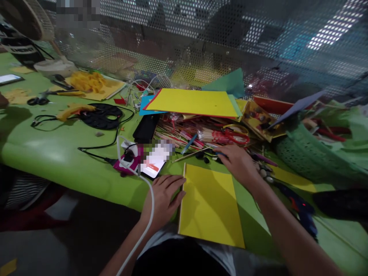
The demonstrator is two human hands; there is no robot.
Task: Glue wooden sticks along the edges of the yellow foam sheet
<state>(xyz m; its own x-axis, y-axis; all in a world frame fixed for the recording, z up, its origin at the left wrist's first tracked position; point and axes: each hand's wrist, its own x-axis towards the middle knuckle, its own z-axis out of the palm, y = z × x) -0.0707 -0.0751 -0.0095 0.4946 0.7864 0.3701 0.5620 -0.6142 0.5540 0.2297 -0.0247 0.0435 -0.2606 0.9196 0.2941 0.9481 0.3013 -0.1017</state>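
Note:
A yellow sheet of paper lies in front of me on the green table, with a thin wooden stick along its left edge. My left hand rests at that edge, fingers stretched out and touching the stick. Beyond the sheet's top right corner, my right hand has its fingers closed on a slim blue object, whose kind I cannot make out. Small dark stones and another thin stick lie close to those fingers. A white cable passes over my left wrist.
Left of the sheet are a lit phone and a magenta power strip. Coloured paper tops a pile of sticks behind. A green basket and a glue gun stand right; scissors and a fan are left.

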